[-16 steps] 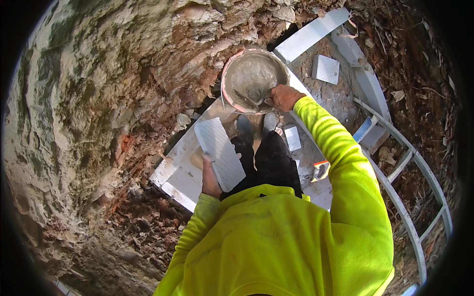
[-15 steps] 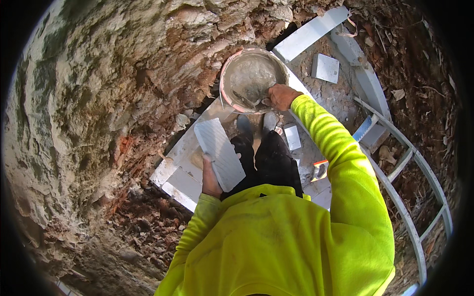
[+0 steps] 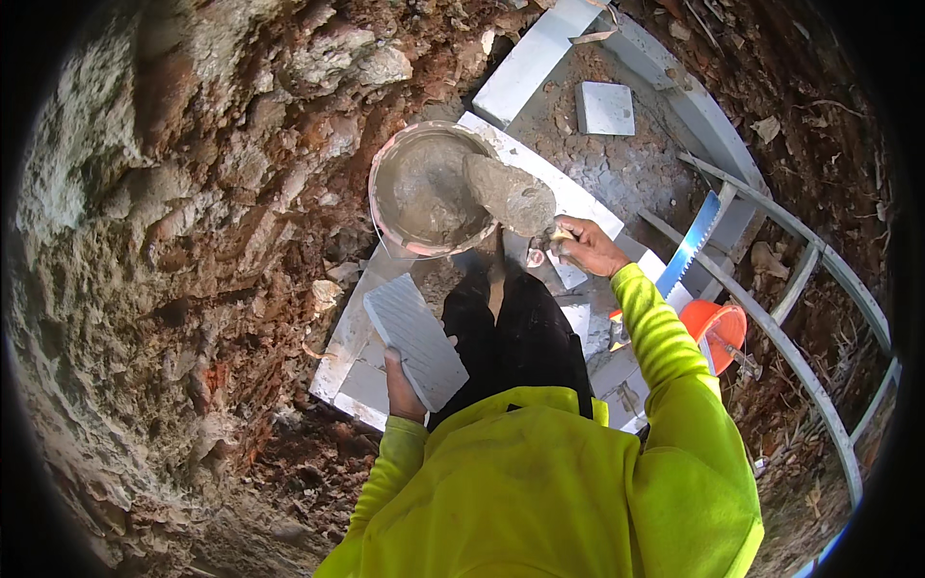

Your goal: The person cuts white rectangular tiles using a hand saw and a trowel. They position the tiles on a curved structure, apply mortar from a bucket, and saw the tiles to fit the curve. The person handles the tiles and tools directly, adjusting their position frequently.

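My left hand (image 3: 403, 388) grips a pale grey, ridged rectangular block (image 3: 416, 342) by its lower left edge, tilted in front of my legs. With my right hand (image 3: 590, 248) I hold a trowel by its handle (image 3: 561, 234). Wet grey mortar (image 3: 511, 196) is heaped on the trowel and hides its blade. The load hangs over the right rim of a round bucket (image 3: 378, 214), which has more mortar (image 3: 419, 183) inside. The bucket stands on a pale block wall, just beyond my feet.
A rough rock and earth face (image 3: 193, 250) rises on the left. On the right are a metal ladder (image 3: 805, 279), a blue saw blade (image 3: 689, 246) and an orange bowl-shaped container (image 3: 713, 332). A small white block (image 3: 606, 108) lies within the far blockwork (image 3: 540, 58).
My right hand has lifted the trowel out of the bucket, loaded with mortar, and moved down and slightly right. The left hand still holds the block. The view has shifted, showing the orange container.
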`<state>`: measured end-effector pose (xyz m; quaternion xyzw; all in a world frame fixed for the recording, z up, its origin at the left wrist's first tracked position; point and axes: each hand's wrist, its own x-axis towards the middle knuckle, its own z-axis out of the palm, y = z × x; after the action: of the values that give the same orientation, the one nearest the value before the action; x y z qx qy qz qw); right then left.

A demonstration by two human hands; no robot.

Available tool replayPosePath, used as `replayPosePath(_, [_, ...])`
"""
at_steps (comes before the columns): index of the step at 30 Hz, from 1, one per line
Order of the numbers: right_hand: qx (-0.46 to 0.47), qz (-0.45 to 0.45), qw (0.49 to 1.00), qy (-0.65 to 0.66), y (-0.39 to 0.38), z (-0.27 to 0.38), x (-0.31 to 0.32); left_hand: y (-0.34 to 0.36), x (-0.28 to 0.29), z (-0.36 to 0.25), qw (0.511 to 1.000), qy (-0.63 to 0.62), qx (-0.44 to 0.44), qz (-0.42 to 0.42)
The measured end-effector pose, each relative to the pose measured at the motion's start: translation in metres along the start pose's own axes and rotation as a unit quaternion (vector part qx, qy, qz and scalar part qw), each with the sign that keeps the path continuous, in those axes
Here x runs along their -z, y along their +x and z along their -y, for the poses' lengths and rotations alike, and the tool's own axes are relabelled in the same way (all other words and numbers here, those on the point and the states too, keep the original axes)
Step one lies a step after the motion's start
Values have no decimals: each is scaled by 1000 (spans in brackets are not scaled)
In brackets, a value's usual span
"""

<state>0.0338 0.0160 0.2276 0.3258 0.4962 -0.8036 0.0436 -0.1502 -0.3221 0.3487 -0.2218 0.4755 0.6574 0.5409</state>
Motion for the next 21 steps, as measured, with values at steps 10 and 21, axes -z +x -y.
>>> replayPosePath(10, [-104, -133, 946, -275, 95, -52, 118, 21, -8, 23, 993, 49, 73, -78])
replayPosePath(21, [-2, -95, 732, -674, 142, 4, 163, 29, -23, 31, 981, 89, 88, -149])
